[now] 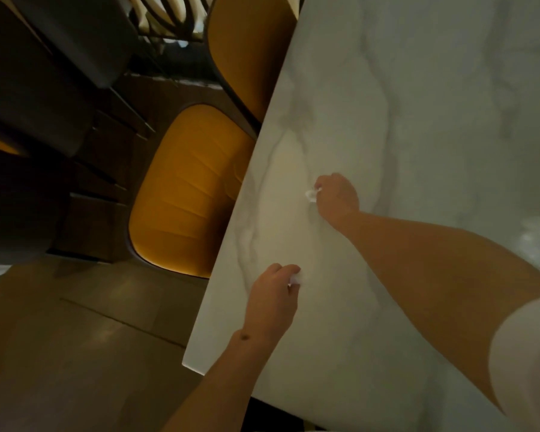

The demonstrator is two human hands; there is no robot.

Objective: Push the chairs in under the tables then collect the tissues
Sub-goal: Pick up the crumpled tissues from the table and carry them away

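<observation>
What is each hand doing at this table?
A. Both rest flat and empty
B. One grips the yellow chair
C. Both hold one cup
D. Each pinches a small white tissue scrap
D: the left hand and the right hand each pinch a small white tissue bit on the marble table.

No readable txt, labels, brands or nos. anywhere in view.
</observation>
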